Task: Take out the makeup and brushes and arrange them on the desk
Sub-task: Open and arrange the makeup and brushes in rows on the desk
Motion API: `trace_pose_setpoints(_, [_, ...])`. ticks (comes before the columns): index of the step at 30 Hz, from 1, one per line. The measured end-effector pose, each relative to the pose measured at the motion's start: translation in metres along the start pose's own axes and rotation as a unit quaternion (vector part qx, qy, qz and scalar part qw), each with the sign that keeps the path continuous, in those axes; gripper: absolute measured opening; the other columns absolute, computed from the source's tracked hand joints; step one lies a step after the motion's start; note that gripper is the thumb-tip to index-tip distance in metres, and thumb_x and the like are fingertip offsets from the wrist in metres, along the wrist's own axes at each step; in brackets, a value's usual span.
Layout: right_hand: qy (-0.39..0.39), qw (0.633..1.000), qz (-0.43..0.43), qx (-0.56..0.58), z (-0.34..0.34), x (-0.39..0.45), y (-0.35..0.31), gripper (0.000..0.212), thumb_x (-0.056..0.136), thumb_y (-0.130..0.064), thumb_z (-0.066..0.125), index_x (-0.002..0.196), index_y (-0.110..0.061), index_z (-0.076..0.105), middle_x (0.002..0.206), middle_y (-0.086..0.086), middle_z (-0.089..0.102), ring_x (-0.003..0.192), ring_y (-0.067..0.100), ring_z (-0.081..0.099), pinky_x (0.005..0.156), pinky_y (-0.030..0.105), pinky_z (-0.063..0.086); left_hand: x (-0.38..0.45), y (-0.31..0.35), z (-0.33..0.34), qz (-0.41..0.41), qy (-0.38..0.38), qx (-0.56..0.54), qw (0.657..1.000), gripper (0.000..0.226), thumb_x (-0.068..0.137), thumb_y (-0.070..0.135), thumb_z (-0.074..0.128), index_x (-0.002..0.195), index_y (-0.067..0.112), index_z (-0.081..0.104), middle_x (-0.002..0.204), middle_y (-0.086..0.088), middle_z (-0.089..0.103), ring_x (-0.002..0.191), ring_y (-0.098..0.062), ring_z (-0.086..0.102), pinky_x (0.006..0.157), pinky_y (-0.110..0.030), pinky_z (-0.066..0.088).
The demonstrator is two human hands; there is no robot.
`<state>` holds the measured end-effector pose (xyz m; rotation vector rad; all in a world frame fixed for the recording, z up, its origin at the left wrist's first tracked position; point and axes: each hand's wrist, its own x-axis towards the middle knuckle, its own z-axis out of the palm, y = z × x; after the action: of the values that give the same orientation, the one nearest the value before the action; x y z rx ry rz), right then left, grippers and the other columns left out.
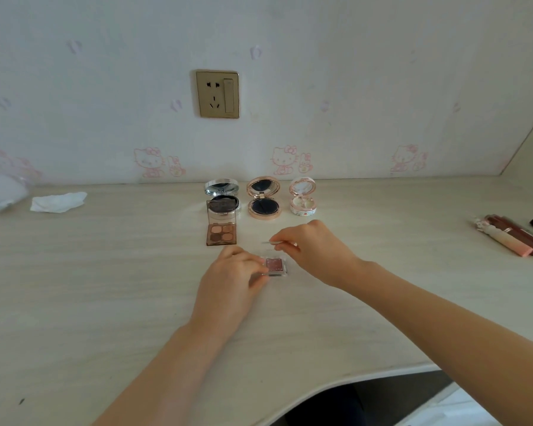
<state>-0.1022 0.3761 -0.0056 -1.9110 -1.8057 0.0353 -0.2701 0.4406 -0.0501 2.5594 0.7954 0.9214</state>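
Note:
A small clear case with a pink glitter pan [274, 265] lies on the pale wooden desk [105, 287]. My left hand [228, 284] grips its left side. My right hand [311, 250] pinches the edge of its clear lid, which stands raised above the pan. Behind them an open four-colour brown eyeshadow palette [221, 233] stands in front of an open silver compact [222, 196]. Beside these are an open rose-gold compact [264, 199] and an open white floral compact [302, 198]. Several lip products and tubes [514, 238] lie at the far right.
A crumpled white tissue [57, 202] lies at the back left, with a clear plastic bag [3, 189] at the left edge. A gold wall socket [217, 94] sits on the wall above. The desk's curved front edge [351, 379] runs at the lower right.

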Motion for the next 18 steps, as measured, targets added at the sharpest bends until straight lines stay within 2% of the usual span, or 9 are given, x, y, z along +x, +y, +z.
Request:
trace_pose_setpoints(6, [-0.024,0.998,0.035,0.036,-0.001,0.01,0.004,0.022,0.093,-0.009,0.055,0.109,-0.011,0.07,0.091,0.001,0.075,0.087,0.012,0.067,0.086,0.024,0.05,0.0,0.001,0.001,0.009,0.004,-0.01,1.0,0.004,0.079,0.013,0.074,0.082,0.015,0.077,0.09,0.01,0.072,0.096,-0.013,0.056,0.075,-0.029,0.051])
trace_pose_setpoints(13, [-0.025,0.997,0.047,0.049,0.005,0.014,0.01,0.023,0.091,-0.01,0.056,0.109,-0.014,0.071,0.091,-0.003,0.074,0.074,0.002,0.061,0.08,0.014,0.047,-0.001,0.002,0.002,0.009,0.01,-0.005,1.0,0.003,0.079,0.014,0.075,0.081,0.015,0.075,0.089,0.01,0.071,0.093,-0.012,0.059,0.073,-0.026,0.051])
trace_pose_setpoints(16, [-0.016,0.996,0.064,0.056,0.006,0.008,0.014,0.035,0.091,-0.016,0.059,0.126,-0.02,0.06,0.104,-0.007,0.07,0.087,0.003,0.061,0.081,0.011,0.044,-0.001,0.001,0.002,0.001,0.009,-0.012,1.0,0.006,0.079,0.013,0.075,0.083,0.017,0.075,0.089,0.012,0.071,0.093,-0.012,0.058,0.073,-0.026,0.05])
trace_pose_setpoints(18, [0.002,0.994,0.089,0.069,0.009,-0.002,0.016,0.047,0.09,-0.016,0.061,0.136,-0.019,0.049,0.112,-0.007,0.066,0.094,0.007,0.062,0.085,0.018,0.048,-0.002,0.001,0.003,-0.004,0.008,-0.009,1.0,0.006,0.08,0.015,0.074,0.084,0.019,0.074,0.089,0.013,0.07,0.094,-0.011,0.057,0.072,-0.03,0.052])
